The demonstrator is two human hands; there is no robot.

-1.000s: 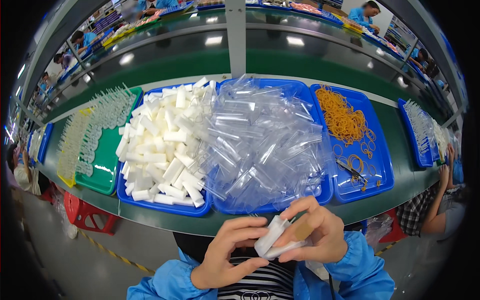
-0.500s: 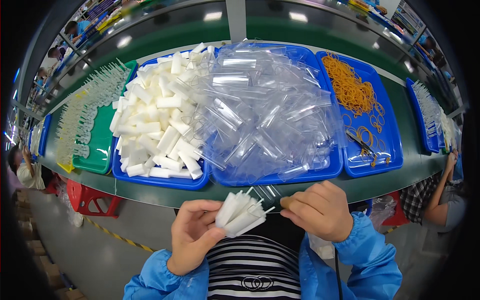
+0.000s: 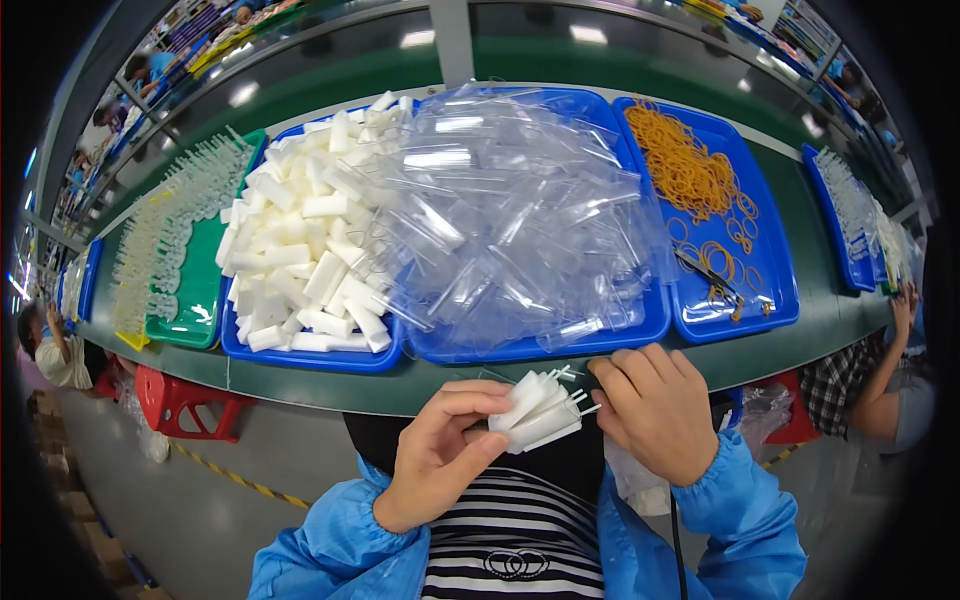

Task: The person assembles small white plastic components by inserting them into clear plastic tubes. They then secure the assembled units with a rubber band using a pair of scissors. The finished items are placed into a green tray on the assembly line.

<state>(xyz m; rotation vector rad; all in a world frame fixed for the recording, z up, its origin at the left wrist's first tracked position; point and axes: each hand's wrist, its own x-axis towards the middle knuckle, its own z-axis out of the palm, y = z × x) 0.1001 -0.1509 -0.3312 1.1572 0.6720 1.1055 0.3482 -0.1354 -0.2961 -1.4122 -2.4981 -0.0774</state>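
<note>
My left hand [image 3: 450, 450] is closed round a bundle of white foam pieces [image 3: 538, 412]. Thin white sticks jut from the bundle's right end. Close against those stick ends is my right hand [image 3: 655, 415], back upward and fingers curled together; whatever it pinches is hidden. Behind both hands stands a blue tray [image 3: 540, 345] heaped with clear plastic sleeves [image 3: 520, 220]. To its left, loose white foam pieces [image 3: 300, 250] fill another blue tray [image 3: 310, 360].
Orange rubber bands [image 3: 685, 165] and small scissors [image 3: 708, 275] lie in a blue tray [image 3: 780, 310] at right. At left, a green tray [image 3: 205, 260] adjoins rows of clear spiky parts [image 3: 150, 250]. A red stool [image 3: 185, 400] stands below the table; other people sit at both sides.
The bundle and my left hand have moved right and slightly up. My right hand has turned, bringing its fingers to the stick ends. The trays appear shifted slightly left in view.
</note>
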